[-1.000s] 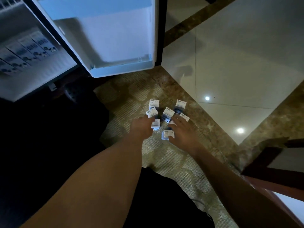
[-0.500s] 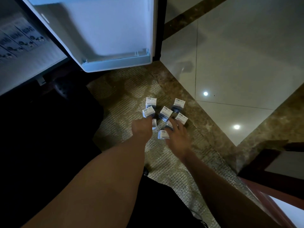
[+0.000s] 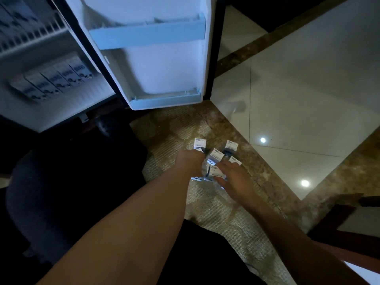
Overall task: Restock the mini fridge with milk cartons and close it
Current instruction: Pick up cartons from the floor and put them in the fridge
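So the person's crouched by the white mini fridge [image 3: 61, 112], whose white plastic door [image 3: 156, 64] hangs wide open on the far side. A row of cartons [image 3: 53, 81] already lies on its lower shelf, far left. The rest sit on the beige woven mat [image 3: 181, 128] – four loose cartons [image 3: 215, 155] standing upright just past the hands. The left hand [image 3: 190, 162] is fisted round a white-and-blue milk carton [image 3: 199, 150], only its top corner and bottom edge peeking out. The right hand [image 3: 234, 178] has thumb and fingers clamped on a second carton [image 3: 213, 172], which is blurred and sits between both hands. Glossy pale floor tiles [image 3: 308, 83] off to the right.
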The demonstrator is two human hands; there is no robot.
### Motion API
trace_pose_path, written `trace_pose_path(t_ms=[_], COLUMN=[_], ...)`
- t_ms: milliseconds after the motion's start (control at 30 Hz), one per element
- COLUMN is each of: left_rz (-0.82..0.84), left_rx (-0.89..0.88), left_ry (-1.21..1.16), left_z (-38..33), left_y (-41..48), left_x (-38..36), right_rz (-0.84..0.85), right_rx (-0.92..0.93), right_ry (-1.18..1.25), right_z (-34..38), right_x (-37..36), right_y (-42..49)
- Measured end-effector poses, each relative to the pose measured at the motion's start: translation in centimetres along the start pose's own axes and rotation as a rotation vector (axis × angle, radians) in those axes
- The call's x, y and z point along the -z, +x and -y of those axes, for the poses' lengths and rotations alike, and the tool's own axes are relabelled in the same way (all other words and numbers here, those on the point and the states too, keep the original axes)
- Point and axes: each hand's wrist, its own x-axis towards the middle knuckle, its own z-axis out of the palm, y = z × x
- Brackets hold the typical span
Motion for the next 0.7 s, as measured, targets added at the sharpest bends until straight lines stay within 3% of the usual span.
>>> trace_pose_path(t_ms=[167, 300, 700], left_rz=[-0.144, -0.288, -0.517], left_rx=[-0.016, -0.014, 0.141], left_ry=[0.085, 0.011, -0.134], left_z=[0.2, 2.1, 10.6], left_y=[-3.0, -5.8, -13.1], left_x=[4.9, 9.0, 17.6], right_rz=[-0.034, -0.076, -0.176], right_rx=[0.075, 0.144, 0.341], right_ry=[0.128, 0.178, 0.078], right_z=[2.4, 5.3, 16.6], right_x=[4.1, 8.7, 19.7], right_y=[0.5, 1.3, 7.3])
